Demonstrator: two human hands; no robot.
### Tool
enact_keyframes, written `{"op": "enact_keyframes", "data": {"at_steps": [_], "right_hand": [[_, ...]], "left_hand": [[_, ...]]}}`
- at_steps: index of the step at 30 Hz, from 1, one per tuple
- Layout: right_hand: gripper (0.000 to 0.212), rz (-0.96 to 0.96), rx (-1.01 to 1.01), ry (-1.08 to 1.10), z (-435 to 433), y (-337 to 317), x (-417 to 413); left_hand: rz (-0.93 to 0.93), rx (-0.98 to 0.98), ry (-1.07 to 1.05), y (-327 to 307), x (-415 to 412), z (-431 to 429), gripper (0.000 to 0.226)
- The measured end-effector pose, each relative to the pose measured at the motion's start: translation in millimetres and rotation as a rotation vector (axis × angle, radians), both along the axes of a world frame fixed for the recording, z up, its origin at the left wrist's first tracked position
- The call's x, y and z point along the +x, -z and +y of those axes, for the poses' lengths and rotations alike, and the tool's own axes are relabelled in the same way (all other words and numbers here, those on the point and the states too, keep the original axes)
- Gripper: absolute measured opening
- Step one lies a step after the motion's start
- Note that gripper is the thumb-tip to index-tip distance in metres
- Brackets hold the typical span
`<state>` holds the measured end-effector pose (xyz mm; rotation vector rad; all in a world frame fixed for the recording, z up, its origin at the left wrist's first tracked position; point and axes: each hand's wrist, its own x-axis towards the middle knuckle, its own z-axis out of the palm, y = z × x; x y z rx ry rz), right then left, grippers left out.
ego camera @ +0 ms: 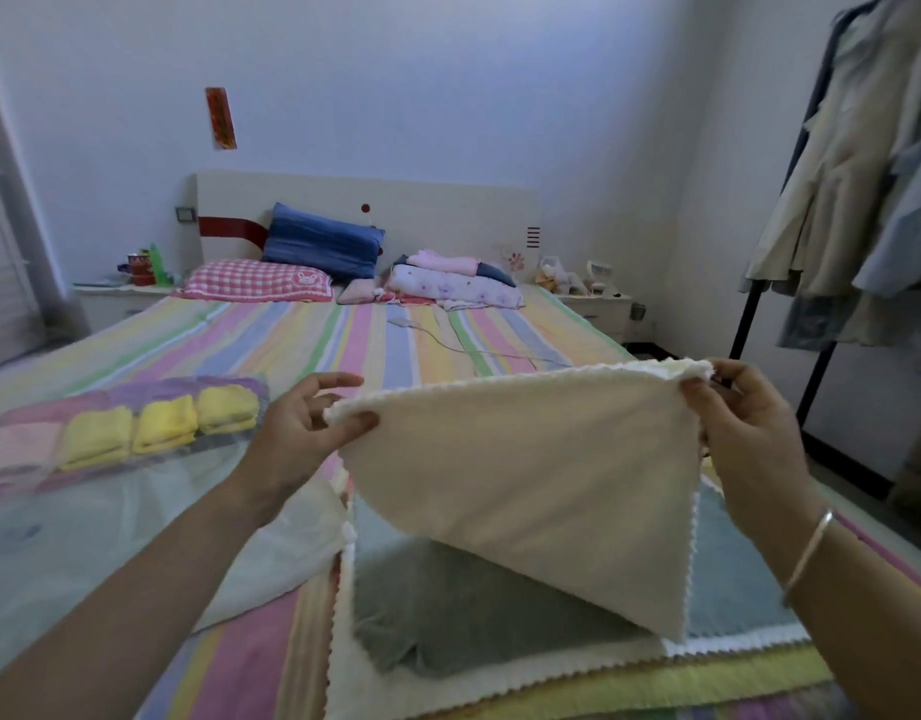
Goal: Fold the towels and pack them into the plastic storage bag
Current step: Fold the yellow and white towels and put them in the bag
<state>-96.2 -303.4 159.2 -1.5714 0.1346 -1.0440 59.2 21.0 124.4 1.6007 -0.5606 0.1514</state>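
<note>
A: Currently, cream towel is lifted off the bed, held by its two upper corners. Left hand has thumb and fingers pinched together on the left corner; right hand is pinched shut on the right corner. The cloth hangs from that top edge and tapers to a low corner that touches the towels lying flat below.

B: Noted. What sits beneath?

A: A flat stack at the near edge of the bed: grey and pale blue cloth over a cream layer with a scalloped border. Count unclear.

B: And the bag?

A: Plastic storage bag lies on the bed to the left, its clear sheet running beneath the left forearm. Inside, at its far end, a row of folded towels: three yellow and one pink, side by side.

B: Which relation governs the next move?

A: The held edge runs left to right between the hands, so its long axis is crosswise to the person. My judgement: a fold would bring one corner across to the other. The bag is on the left hand's side, well apart from the right, so the left hand is the nearer one for packing.
</note>
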Motion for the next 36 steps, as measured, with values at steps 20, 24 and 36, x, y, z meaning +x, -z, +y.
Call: {"op": "enact_keyframes", "data": {"at_steps": [20, 24, 36], "right_hand": [[0.025, 0.144, 0.072, -0.277, -43.5, -1.2, 61.4], [0.058, 0.263, 0.178, -0.29, -38.0, 77.7, 7.0], [0.039, 0.394, 0.159, -0.2, -9.7, 175.0, -71.7]], "left_hand": [[-0.009, 0.188, -0.111, -45.1, 43.1, -13.1, 0.007], [0.019, 0.273, 0.082, 23.5, -6.8, 6.9, 0.009], [0.097, 0.228, 0.124, 136.3, -89.7, 29.7, 0.025]]}}
